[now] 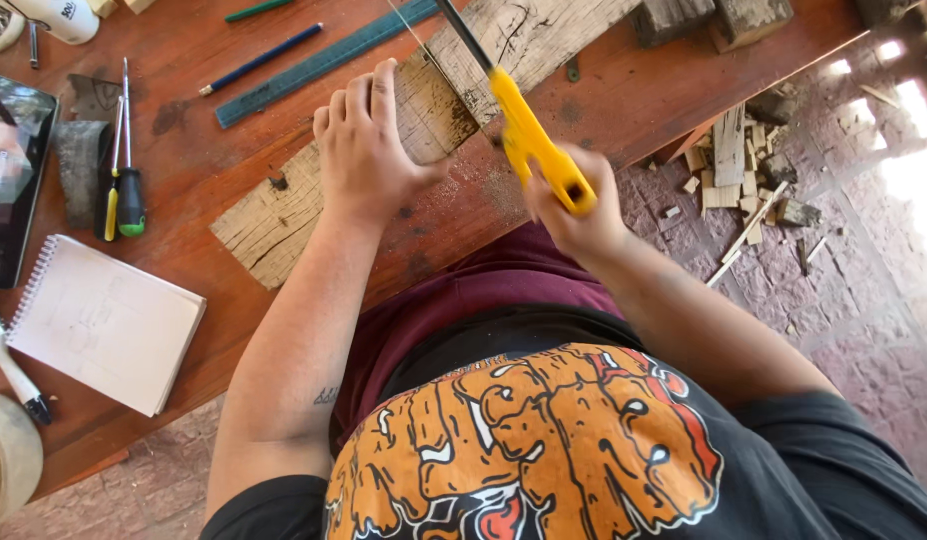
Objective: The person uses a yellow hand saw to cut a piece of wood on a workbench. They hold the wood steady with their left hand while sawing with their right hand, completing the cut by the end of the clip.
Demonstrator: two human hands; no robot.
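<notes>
Pressing flat on the plank [283,215], the left hand [368,150] lies open, fingers together, just beside the cut line. The right hand [583,215] is closed around the yellow handle of the saw [528,140], whose thin blade runs up across the plank toward the far edge of the bench [623,100]. The plank lies slantwise near the bench's front edge, its near end pointing at the notebook [103,325] by the left front corner.

To saw well here, long, light strokes along the blade's line seem best, with the left hand bearing down hard enough that the plank does not shift, and the thumb kept clear of the teeth. The weathered, cracked grain may grab the blade, so a steady angle matters more than force.

Screwdrivers [123,170] lie near the left edge, a ruler [323,60] and pencil [258,60] toward the far edge. Wood scraps [733,170] litter the floor beyond the right end.
</notes>
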